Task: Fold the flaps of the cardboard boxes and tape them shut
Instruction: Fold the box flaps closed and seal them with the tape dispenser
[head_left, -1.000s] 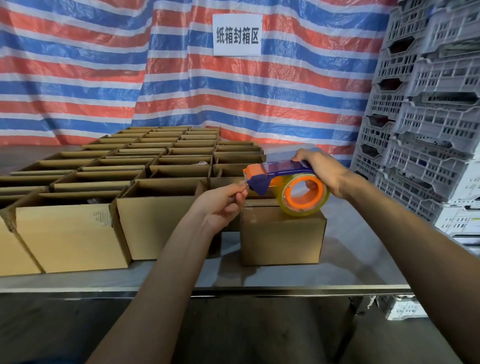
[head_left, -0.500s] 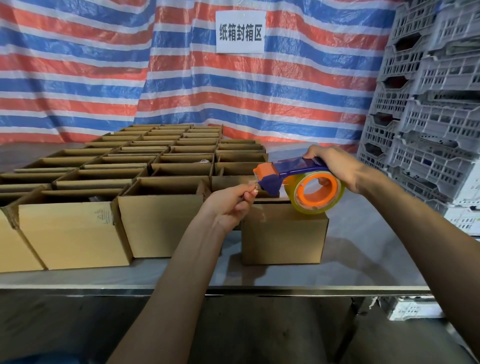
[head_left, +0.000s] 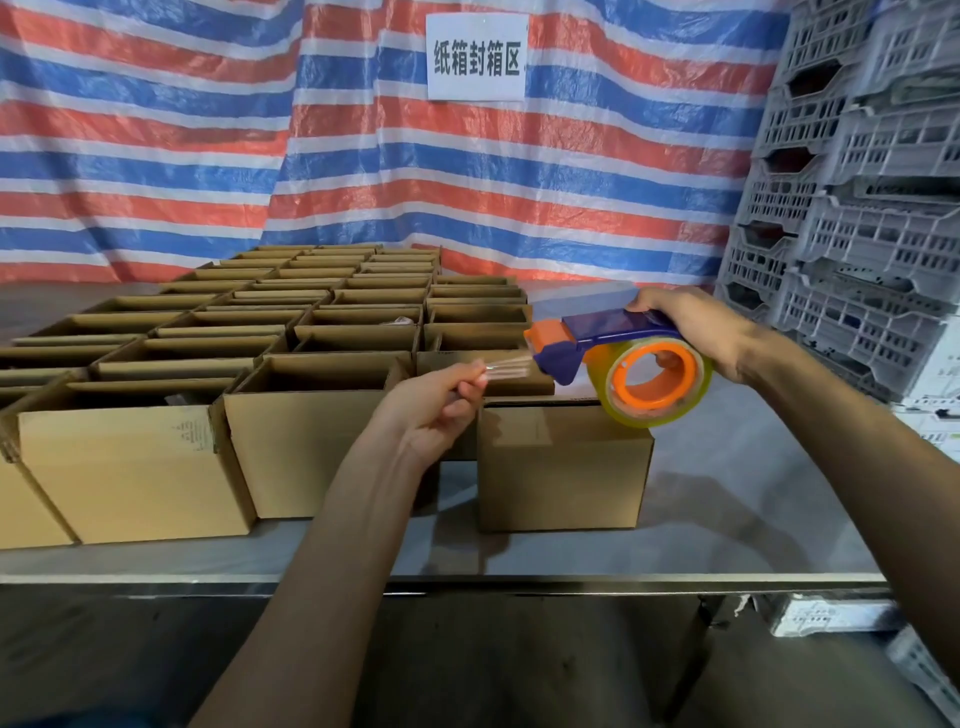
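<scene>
Your left hand (head_left: 434, 410) pinches the one tape end (head_left: 506, 371); your right hand (head_left: 693, 327) grips the one dispenser (head_left: 602, 338) over the one closed box (head_left: 563, 467) on the table (head_left: 727, 525), beside open boxes (head_left: 311, 447) too many to count surely

Soft, even light, perhaps from overhead, throws faint shadows onto the table (head_left: 753, 519) beneath the right hand (head_left: 696, 327). The tape strip (head_left: 511, 370) at the left hand (head_left: 436, 410) glints, slightly smeared. Crates (head_left: 883, 234) beyond the right hand bow outward; below both hands everything is dim.

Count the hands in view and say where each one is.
2: the left hand pinches the tape end; the right hand grips the tape dispenser above the closed box.
</scene>
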